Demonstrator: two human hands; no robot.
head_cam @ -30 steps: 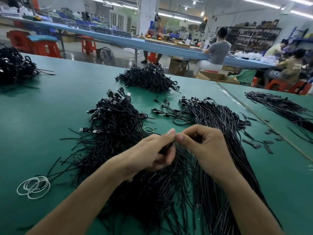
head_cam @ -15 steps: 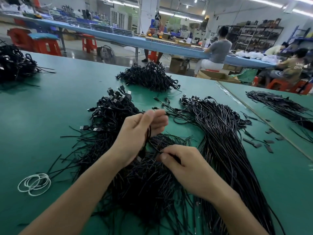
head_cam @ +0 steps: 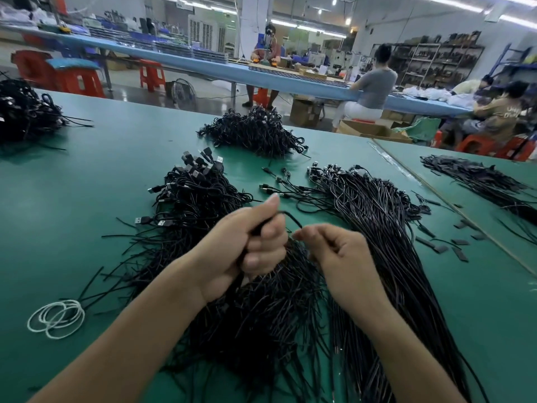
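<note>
Two hands work one black cable above a heap of wire

Two bare hands meet low over a green surface [head_cam: 87, 184] strewn with black wire. The left hand [head_cam: 247, 248] is closed in a fist round a single cable [head_cam: 291, 217], thumb pointing up, and dark wire shows again below the fist where it meets the loose heap [head_cam: 261, 321] underneath. From the top of the fist the cable arches a short way across to the right hand [head_cam: 343, 257], whose thumb and forefinger pinch its end while the remaining fingers curl loosely toward the palm. The hands sit close together, just apart, with the cable bridging the gap.

Just left of the hands lies a pile [head_cam: 197, 184] of cables with their flat plugs bunched at the far end. To the right a long bundle [head_cam: 392, 228] runs lengthwise toward the viewer, its small plugs also at the far end. Farther back sits a tangled mound [head_cam: 252, 132], well apart from the hands. A few white rings [head_cam: 56, 318] lie overlapping on the surface beside the left forearm, and short black strips [head_cam: 459, 248] are scattered to the right of the long bundle. Beyond the green surface, a person in a grey top [head_cam: 374, 85] sits at a long blue surface [head_cam: 203, 65] with others nearby
</note>
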